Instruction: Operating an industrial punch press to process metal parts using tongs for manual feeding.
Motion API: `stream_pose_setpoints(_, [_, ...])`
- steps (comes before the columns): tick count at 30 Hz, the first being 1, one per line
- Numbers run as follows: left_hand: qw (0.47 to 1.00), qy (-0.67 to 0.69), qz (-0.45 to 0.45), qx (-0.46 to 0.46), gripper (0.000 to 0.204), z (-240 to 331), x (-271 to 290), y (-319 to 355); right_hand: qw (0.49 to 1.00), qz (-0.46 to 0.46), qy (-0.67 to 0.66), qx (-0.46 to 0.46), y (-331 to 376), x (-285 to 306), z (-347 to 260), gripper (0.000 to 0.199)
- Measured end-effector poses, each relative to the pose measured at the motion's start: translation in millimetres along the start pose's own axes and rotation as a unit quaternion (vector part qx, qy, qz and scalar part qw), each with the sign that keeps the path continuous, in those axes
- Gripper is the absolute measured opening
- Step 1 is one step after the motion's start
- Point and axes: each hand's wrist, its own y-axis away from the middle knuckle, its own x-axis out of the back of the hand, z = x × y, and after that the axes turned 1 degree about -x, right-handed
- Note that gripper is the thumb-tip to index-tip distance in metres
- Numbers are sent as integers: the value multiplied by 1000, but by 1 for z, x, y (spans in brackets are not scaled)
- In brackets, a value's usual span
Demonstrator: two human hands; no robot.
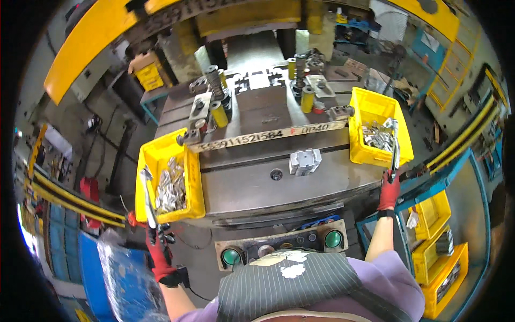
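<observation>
Left bin point(197, 182), right bin point(370, 96) beside die point(263, 110) hold parts point(170, 188); done/left unclear to me. Left hand point(157, 252), right hand point(390, 191): fingers gripping tools point(148, 198).

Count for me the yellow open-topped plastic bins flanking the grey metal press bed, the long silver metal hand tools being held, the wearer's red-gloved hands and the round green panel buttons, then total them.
Yellow plastic bins: 2
Silver hand tools: 2
Red-gloved hands, left hand and right hand: 2
Green buttons: 2
Total: 8
</observation>
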Motion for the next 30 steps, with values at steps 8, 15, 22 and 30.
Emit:
stream_pose_setpoints(8, [1000,14,22,4,31,-16,-1,13,977,-46,205,26,1,11,-28,41])
stream_pose_setpoints(15, [1000,-4,22,7,37,-47,13,3,994,37,85,61,9,19,-12,47])
stream_pose_setpoints(22, [991,-117,23,-61,42,-1,-8,7,998,41,-46,27,22,21,3,50])
stream_pose_setpoints(30, [983,-174,33,44,43,-71,26,-3,993,-30,-107,47,29,-10,6,41])
